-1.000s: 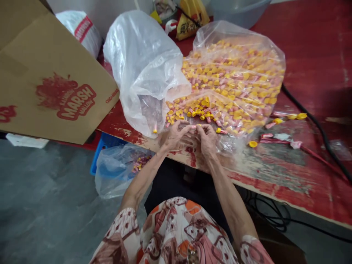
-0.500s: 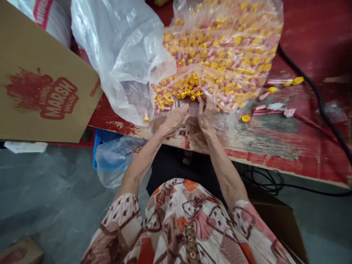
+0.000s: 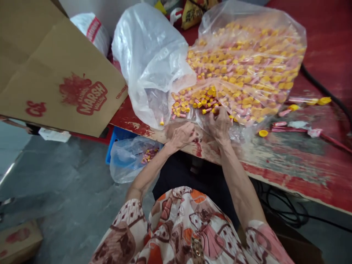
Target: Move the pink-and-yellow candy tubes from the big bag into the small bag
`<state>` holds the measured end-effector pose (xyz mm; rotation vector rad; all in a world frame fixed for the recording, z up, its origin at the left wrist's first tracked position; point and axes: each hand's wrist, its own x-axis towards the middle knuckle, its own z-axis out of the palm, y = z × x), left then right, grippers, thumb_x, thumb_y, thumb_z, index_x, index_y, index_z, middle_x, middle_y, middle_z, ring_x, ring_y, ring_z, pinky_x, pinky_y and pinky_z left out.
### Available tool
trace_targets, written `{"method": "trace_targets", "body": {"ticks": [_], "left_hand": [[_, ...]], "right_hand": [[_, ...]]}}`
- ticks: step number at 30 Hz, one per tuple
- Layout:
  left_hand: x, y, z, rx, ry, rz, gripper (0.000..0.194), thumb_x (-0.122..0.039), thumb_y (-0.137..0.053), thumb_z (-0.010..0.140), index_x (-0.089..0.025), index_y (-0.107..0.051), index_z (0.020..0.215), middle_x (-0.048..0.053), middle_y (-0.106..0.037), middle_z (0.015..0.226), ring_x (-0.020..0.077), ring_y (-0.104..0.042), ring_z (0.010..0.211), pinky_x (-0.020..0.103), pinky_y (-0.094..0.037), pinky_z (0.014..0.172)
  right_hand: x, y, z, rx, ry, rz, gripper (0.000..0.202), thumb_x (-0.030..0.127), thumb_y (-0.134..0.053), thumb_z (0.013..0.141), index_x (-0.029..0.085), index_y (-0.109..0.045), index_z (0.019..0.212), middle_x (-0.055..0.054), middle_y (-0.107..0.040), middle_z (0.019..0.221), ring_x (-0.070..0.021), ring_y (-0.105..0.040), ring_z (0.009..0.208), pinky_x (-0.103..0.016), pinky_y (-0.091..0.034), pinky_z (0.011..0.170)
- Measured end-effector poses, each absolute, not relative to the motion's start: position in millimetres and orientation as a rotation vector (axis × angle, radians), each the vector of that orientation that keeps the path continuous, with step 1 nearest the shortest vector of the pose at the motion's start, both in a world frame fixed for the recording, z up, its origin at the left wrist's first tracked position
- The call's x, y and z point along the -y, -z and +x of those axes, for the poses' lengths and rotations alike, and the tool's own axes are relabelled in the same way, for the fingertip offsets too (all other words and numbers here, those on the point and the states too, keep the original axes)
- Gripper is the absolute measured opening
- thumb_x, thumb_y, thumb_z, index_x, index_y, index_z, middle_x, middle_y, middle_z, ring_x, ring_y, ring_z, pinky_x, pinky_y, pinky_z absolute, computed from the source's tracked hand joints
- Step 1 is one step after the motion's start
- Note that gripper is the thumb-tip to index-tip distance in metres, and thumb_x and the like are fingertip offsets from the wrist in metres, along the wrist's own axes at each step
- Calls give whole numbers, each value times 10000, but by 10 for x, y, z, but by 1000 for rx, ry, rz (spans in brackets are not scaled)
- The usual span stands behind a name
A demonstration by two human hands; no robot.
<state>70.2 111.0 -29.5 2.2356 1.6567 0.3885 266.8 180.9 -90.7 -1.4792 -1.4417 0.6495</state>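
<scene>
Looks like a small packing workshop: a printed marshmallow carton [image 3: 63, 73], a big clear bag of yellow-capped pieces [image 3: 247, 69], a worn red-painted tabletop [image 3: 275, 161], a blue plastic crate [image 3: 118, 135] and a bare grey floor [image 3: 77, 183].

Lighting is dim and cool, with pale glare on the plastic bags' folds; the dark trousers [image 3: 189, 172] sink into shadow, the hands look slightly soft, and the outer edges stretch and smear.

Two hands [image 3: 181, 136], one blue crate [image 3: 118, 135], one MARSH box [image 3: 52, 77], one loose yellow cap [image 3: 263, 133], capped tubes [image 3: 206, 110] past counting
</scene>
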Motion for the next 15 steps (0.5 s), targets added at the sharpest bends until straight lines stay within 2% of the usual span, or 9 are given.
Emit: {"method": "trace_targets", "body": {"ticks": [5, 10, 13, 15], "left_hand": [[-1029, 355, 783, -1724, -619, 2185, 107, -211, -615, 1081, -241, -627, 980, 115, -731, 1094, 287, -730, 1079, 393, -595, 975], [-995, 434, 723, -1633, -570, 2052, 85, -156, -659, 1034, -232, -663, 997, 109, -759, 1106, 269, -752, 1039, 386, -623, 968], [-1201, 391, 342, -1921, -743, 1886, 207, -123, -686, 999, -233, -723, 1170, 111, -793, 1170, 285, -767, 1103, 400, -617, 1037], [-1401, 359, -11, -2129, -871, 1767, 243, -126, -701, 990, -238, -730, 1204, 113, -797, 1142, 316, -770, 1129, 445, -609, 1076]], "right_hand": [[-1751, 898, 2672, 1527, -621, -1407, 97, 356, -616, 1063, 263, -596, 1041, -73, -738, 991, -248, -667, 850, -426, -575, 923], [-1764, 974, 2681, 1630, -579, -1485, 115, 361, -646, 1009, 280, -567, 985, -78, -757, 965, -282, -699, 886, -429, -574, 928], [-1790, 1028, 2682, 1622, -582, -1492, 126, 394, -621, 1037, 280, -579, 1006, -80, -776, 959, -286, -715, 873, -431, -580, 912], [-1801, 1051, 2684, 1617, -603, -1478, 153, 427, -610, 1063, 281, -581, 1026, -74, -783, 944, -287, -732, 872, -435, -585, 914]]}}
